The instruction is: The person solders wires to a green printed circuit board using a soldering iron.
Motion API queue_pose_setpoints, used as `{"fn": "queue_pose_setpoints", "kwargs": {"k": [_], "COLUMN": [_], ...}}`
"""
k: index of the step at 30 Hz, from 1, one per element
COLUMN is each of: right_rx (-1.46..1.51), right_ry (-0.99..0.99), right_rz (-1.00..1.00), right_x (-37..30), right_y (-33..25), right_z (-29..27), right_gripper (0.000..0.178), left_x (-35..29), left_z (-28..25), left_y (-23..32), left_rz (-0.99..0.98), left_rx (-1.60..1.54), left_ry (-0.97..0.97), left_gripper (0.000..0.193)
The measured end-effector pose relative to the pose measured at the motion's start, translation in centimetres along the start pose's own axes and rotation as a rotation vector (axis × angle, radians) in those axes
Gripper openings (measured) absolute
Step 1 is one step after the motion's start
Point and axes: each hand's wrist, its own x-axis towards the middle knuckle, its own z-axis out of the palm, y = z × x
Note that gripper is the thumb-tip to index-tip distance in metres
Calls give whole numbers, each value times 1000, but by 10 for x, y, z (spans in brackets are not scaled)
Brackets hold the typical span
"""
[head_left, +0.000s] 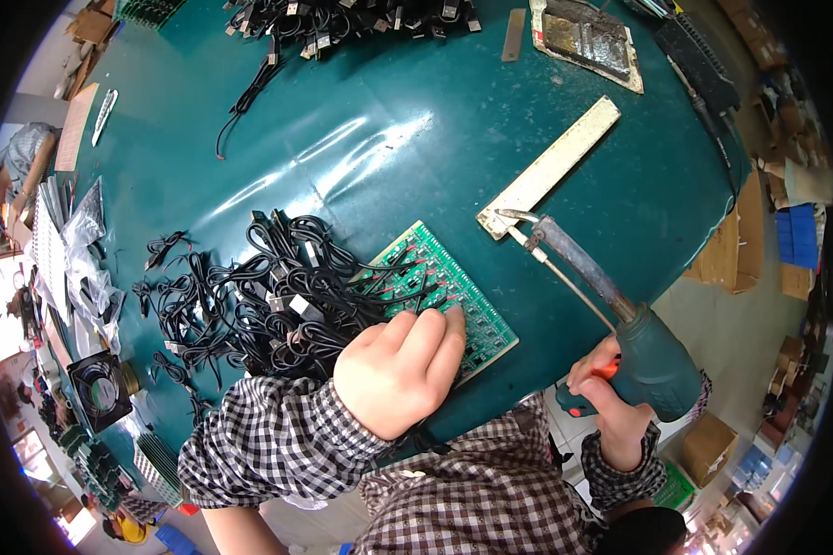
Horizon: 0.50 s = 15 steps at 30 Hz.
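A green circuit board panel (477,319) lies on the table before me, with thin red and black wire ends along its middle. My left hand (403,370) is closed over the board's near left part, fingers pressed together and fingertips by the wires. What those fingers pinch is hidden beneath them. Black cables (287,287) with metal plugs are heaped left of the board, and some run onto it. My right hand (611,393) is wrapped around the handle of a dark green soldering gun (657,365). Its bent tip rests over the near end of a pale flat bar (555,166), apart from the board.
More black cables (342,23) are piled at the far edge. A grimy tray (590,46) and a small metal strip (514,35) lie at the far right. Tweezers (105,117) lie at the far left. A black fan (100,390) and plastic bags (83,254) sit along the left.
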Motion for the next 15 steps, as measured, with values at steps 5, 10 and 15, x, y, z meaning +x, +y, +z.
{"fn": "queue_pose_setpoints", "kwargs": {"k": [5, 10, 15], "right_rx": [-41, -49, -72], "right_ry": [-50, -52, -63], "right_rz": [-42, -37, -37], "right_x": [-2, -7, -9], "right_y": [0, 3, 4], "right_z": [-5, -10, -15], "right_gripper": [31, 27, 25], "left_x": [0, 0, -3], "left_z": [9, 11, 13], "left_y": [0, 2, 2], "left_rz": [-7, -19, -11], "left_rx": [28, 40, 72], "left_ry": [47, 22, 37], "left_gripper": [40, 40, 42]}}
